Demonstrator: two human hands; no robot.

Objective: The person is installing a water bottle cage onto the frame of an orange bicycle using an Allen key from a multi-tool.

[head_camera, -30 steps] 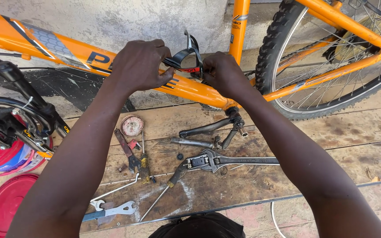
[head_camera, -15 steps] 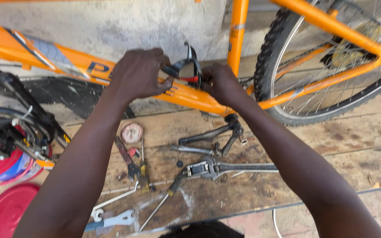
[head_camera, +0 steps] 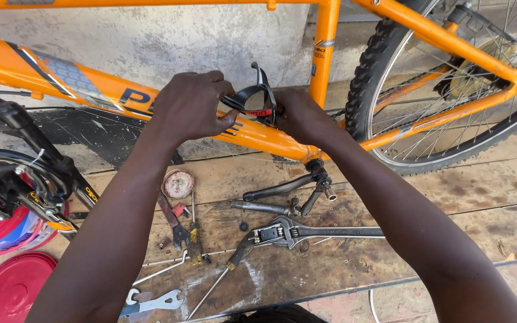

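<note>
while the left hand [head_camera: 189, 110] and right hand [head_camera: 297, 116] both pinch the black bottle cage [head_camera: 254, 98] between them against the orange bike frame [head_camera: 270, 139], it looks seated but unfastened, an adjustable wrench [head_camera: 306, 232] lying unused below on the wooden floor [head_camera: 480, 191].

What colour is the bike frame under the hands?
Orange bike frame, with black and grey markings; the head view shows it best.

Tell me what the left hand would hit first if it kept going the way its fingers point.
Likely the black bottle cage on the orange bike frame; the left hand already pinches its near edge, fingers pointing right toward the right hand.
</note>
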